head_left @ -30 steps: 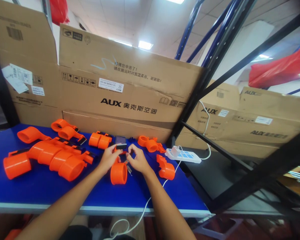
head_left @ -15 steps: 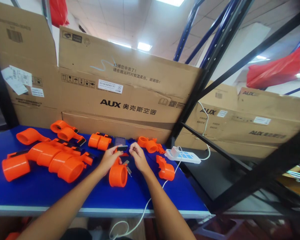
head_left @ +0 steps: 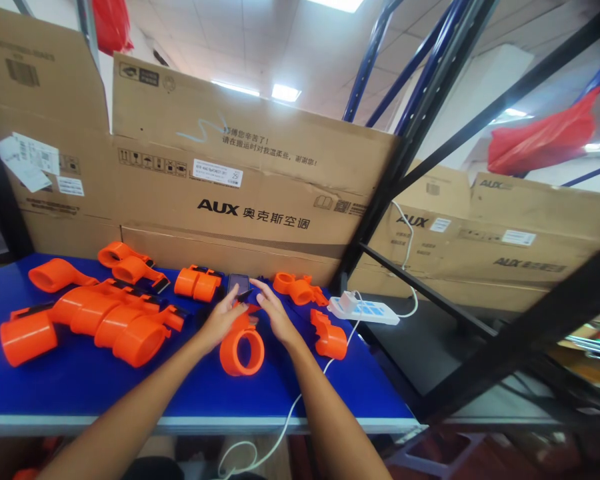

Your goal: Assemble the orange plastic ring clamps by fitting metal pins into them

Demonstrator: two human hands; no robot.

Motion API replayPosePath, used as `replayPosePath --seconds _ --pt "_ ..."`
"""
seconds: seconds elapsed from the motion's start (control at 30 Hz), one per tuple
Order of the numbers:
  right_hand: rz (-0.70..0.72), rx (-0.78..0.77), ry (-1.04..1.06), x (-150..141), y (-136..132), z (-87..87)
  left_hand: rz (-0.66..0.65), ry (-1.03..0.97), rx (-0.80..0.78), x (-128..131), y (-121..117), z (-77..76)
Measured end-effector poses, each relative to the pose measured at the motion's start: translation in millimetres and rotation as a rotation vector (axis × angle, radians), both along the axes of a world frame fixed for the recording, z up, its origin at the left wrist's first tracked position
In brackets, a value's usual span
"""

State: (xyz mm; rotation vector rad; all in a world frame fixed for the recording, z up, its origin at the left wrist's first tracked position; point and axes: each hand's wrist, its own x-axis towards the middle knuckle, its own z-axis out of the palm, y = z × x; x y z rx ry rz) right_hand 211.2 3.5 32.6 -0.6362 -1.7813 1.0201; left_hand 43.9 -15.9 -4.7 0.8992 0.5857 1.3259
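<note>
In the middle of the blue table, my left hand (head_left: 223,318) is closed around the upper end of an orange tape dispenser (head_left: 227,357), near its dark front part. The dispenser's round ring faces me, and its far end is partly hidden by my fingers. Just to the right, my right hand (head_left: 276,315) has its fingers stretched forward beside the dispenser's dark end; whether they touch it I cannot tell. Behind my hands lies a phone-like dark device (head_left: 239,285).
Several orange dispensers (head_left: 130,333) are grouped at the left. More orange dispensers (head_left: 300,291) lie at the back right, and another dispenser (head_left: 331,340) sits nearer. A white power strip (head_left: 375,312) with a cable stands by the black rack post (head_left: 363,247). Cardboard (head_left: 260,180) walls the back.
The dispenser in my left hand has turned so its ring opening faces me. My right fingers have gone from a pinch to stretched out. The view has shifted slightly.
</note>
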Motion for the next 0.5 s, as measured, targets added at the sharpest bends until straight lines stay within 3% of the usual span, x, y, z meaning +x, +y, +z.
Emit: replayPosePath --seconds 0.13,0.27,0.5 --pt "0.002 -0.068 0.073 -4 -2 -1.0 0.075 0.11 0.037 -5 -1 1.5" --pt "-0.061 -0.109 0.136 -7 -1 -6.0 0.068 0.111 0.024 -12 -2 3.2" --pt "-0.034 -0.121 0.105 -9 6 -13.9 0.112 0.189 0.041 -7 -12 13.5"
